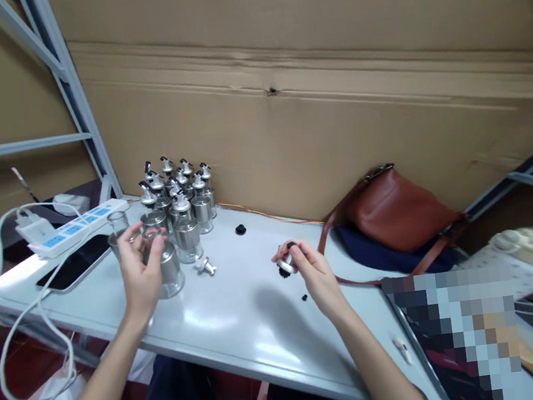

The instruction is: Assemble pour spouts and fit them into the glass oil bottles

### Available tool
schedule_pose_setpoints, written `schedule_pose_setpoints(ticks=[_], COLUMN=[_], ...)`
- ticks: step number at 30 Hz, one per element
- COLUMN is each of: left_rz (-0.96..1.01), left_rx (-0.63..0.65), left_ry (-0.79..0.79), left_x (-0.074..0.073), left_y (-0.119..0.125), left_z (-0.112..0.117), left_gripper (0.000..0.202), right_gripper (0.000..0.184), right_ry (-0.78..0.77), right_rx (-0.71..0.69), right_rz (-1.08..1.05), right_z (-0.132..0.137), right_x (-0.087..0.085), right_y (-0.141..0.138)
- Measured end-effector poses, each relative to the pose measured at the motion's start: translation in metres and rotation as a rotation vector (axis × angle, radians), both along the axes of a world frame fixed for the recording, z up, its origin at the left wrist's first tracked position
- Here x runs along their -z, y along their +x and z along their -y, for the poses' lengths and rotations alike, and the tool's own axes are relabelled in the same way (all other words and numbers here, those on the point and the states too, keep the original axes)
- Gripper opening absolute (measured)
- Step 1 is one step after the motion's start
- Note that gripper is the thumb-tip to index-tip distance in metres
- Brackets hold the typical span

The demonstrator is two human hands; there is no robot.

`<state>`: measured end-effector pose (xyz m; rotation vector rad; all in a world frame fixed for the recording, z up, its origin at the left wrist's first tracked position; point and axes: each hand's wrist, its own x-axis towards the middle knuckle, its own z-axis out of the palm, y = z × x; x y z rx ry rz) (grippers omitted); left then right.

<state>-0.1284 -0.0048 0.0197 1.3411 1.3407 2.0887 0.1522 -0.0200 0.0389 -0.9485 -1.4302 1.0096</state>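
Observation:
My left hand [140,272] has its thumb and fingers curled about the neck of a clear glass bottle [171,268] with a metal sleeve, standing upright on the table. Partly behind those fingers is another open-necked glass bottle [117,222]. My right hand [316,274] pinches a silver-and-black pour spout [285,265] above the table, its black ribbed stopper pointing down. A loose silver spout [205,266] lies to the right of the gripped bottle. Several sleeved bottles [188,238] with spouts fitted are grouped behind my left hand.
On the table [241,318] lie a black stopper [240,229] and a tiny black part [304,297]. At left are a power strip [82,229], a phone [74,265] and looping white cables. A brown bag [400,210] sits at right. Cardboard [250,144] walls the back.

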Motion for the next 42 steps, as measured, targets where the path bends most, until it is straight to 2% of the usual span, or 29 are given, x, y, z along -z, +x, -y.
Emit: schedule_pose_setpoints(ticks=[4, 7, 13, 19, 21, 27, 33, 37, 39, 42], left_rz=[0.059, 0.021, -0.079, -0.059, -0.043, -0.032, -0.047, -0.127, -0.174, -0.143], left_rx=[0.064, 0.202, 0.498, 0.607, 0.630, 0.654, 0.618, 0.594, 0.632, 0.696], left_ry=[-0.024, -0.026, -0.005, 0.024, 0.010, 0.051, 0.192, 0.233, 0.200, 0.137], left_x=[0.004, 0.007, 0.008, 0.009, 0.010, 0.011, 0.019, 0.020, 0.019, 0.018], left_y=[0.034, 0.064, 0.120, 0.155, 0.161, 0.166, 0.169, 0.166, 0.163, 0.160], left_z=[0.032, 0.046, 0.054, 0.055, 0.055, 0.054, 0.050, 0.047, 0.046, 0.045], left_gripper=[0.042, 0.038, 0.026, 0.025, 0.027, 0.029, 0.028, 0.036, 0.036, 0.034], right_gripper=[0.030, 0.024, 0.014, 0.011, 0.013, 0.018, 0.019, 0.022, 0.024, 0.030], right_ry=[0.018, 0.046, 0.242, 0.340, 0.335, 0.222, 0.178, 0.151, 0.140, 0.088], right_rx=[-0.042, 0.004, 0.167, 0.356, 0.328, 0.106, -0.066, -0.062, -0.051, -0.061], right_rz=[0.048, 0.007, -0.078, -0.216, -0.209, -0.256, -0.337, -0.343, -0.315, -0.272], right_z=[0.028, 0.042, 0.055, 0.047, 0.041, 0.027, 0.022, 0.019, 0.017, 0.017], right_x=[-0.005, -0.012, -0.035, -0.051, -0.051, -0.037, -0.023, -0.018, -0.017, -0.018], right_y=[0.002, 0.002, 0.000, -0.011, -0.015, -0.022, -0.024, -0.024, -0.023, -0.023])
